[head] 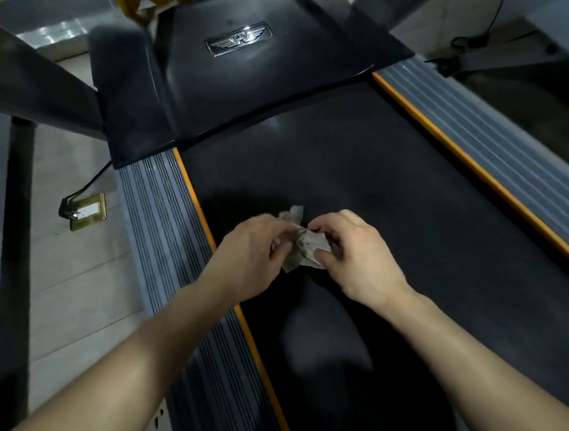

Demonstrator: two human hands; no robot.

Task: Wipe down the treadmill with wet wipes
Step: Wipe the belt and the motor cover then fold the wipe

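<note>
We hold the wet wipe (302,246) between both hands, raised just above the treadmill's running belt (398,197), over the deck toward its left side. Our left hand (251,246) pinches one crumpled end and our right hand (358,256) pinches the other. The fingers (320,226) of both curl in close around the cloth, with nothing else in either grip. The wipe is bunched and looks greyish, so we judge the two-handed hold is for pulling it apart or refolding it to turn a fresher face outward, not for wiping itself. It does not appear to touch the belt, though we cannot be sure from this angle. Working over the belt keeps the cloth near the surfaces it serves: the ribbed side rail (159,211) with its orange edge lies just to our left, and the glossy black motor cover (219,82) is ahead. Beyond that rail a plug (65,208) sits in a brass floor socket (89,210), a spot we think a damp cloth should avoid.
</note>
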